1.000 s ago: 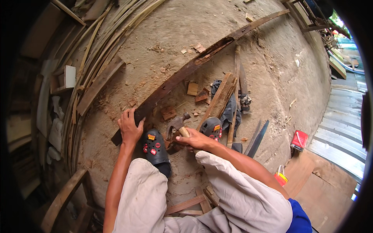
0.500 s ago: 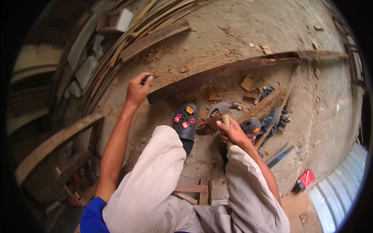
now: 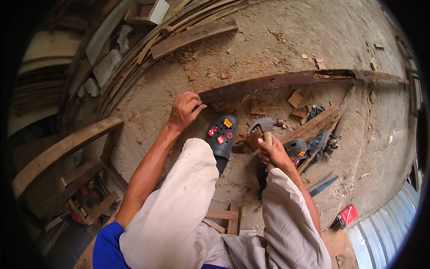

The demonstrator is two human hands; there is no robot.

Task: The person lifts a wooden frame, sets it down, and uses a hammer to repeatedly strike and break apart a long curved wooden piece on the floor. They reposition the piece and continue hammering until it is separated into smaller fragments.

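— Head view: the left hand [image 3: 184, 110] gripped the near end of the long plank [image 3: 286, 80] on the floor, while the right hand [image 3: 274, 152] clenched a claw hammer [image 3: 265, 125].

— A swing could have caught those fingers, I judged, being so close.

Dusty concrete floor [image 3: 313, 40] strewn with wood scraps [image 3: 295, 98], planks [image 3: 192, 36] stacked alongside.
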